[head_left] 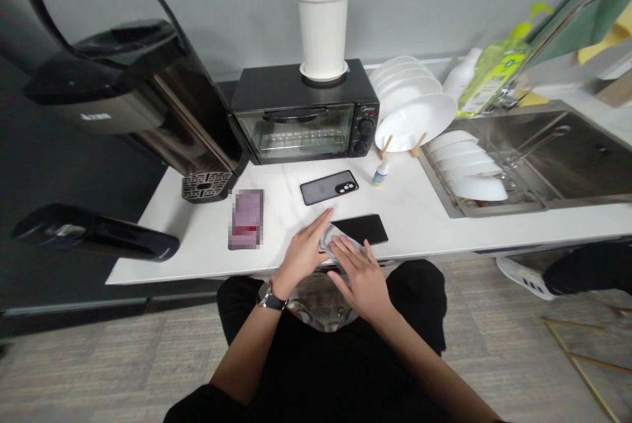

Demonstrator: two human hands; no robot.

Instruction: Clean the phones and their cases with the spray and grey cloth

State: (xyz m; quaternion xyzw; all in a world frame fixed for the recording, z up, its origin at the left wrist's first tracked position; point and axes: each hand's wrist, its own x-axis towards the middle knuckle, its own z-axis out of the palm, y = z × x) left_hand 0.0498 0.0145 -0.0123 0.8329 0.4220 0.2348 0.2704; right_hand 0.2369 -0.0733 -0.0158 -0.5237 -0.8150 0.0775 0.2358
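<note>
A black smartphone (366,229) lies on the counter near its front edge, its dark face up. A crumpled light grey cloth (328,237) covers its left end. My right hand (363,278) presses the cloth down with outstretched fingers, its thumb held apart. At the phone's left end, my left hand (306,248) steadies it, fingers along the far side and thumb at the near side. Behind them lies a dark phone case (328,187) with camera cutouts. A small white bottle (380,173) with a label stands to its right.
A pixelated purplish rectangle (247,219) lies to the left, by a black water dispenser (162,100). A toaster oven (303,120) backs the counter, with a utensil holder (323,31) on top. Plates (415,120) and a sink (567,166) are right; someone's shoe (526,277) is below.
</note>
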